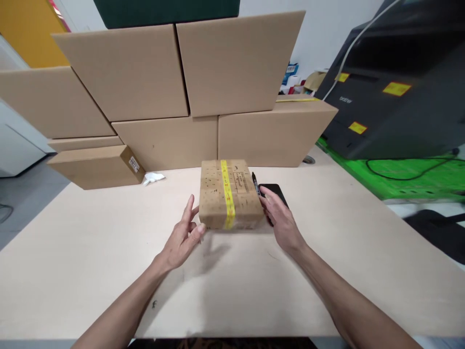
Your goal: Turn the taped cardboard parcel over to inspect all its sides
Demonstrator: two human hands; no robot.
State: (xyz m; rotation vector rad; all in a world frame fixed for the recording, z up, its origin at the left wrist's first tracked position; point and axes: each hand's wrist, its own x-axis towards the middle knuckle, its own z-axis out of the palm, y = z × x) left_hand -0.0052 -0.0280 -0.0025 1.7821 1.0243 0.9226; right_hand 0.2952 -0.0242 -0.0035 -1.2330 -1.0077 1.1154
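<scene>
A brown cardboard box (212, 194) with a yellow printed tape strip (226, 189) and a stamped mark lies between my hands on the table. My left hand (181, 240) is at its front left corner, fingers spread and thumb close against the corner. Along the box's right side is my right hand (279, 218), its fingers stretched forward and partly hidden by the box edge. A black marker (255, 183) stands out beside the box, just ahead of my right fingertips. Partly beneath that hand is a flat black object (278, 190), its kind unclear.
Large cardboard boxes (163, 143) stand stacked along the back of the pale table (90, 261). A smaller box (90, 167) and a crumpled white piece (153, 178) lie at back left. To the right, a dark printer (392, 111) rests on a green surface (410, 179).
</scene>
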